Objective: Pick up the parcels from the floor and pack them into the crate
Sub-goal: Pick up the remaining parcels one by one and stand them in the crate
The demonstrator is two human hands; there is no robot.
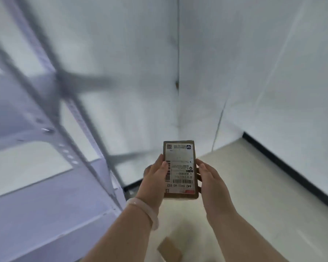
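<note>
A small brown cardboard parcel [180, 167] with a white shipping label and barcodes is held up in front of me, label facing the camera. My left hand [155, 178] grips its left edge and wears a pale bracelet on the wrist. My right hand [210, 180] presses against its right edge. Another brown parcel [169, 249] lies on the pale floor below, between my forearms. No crate is in view.
A grey metal shelving rack [51, 129] fills the left side, its upright post close to my left arm. White walls meet in a corner [178, 72] ahead. A dark baseboard [292, 171] runs along the right wall over the cream floor [254, 186].
</note>
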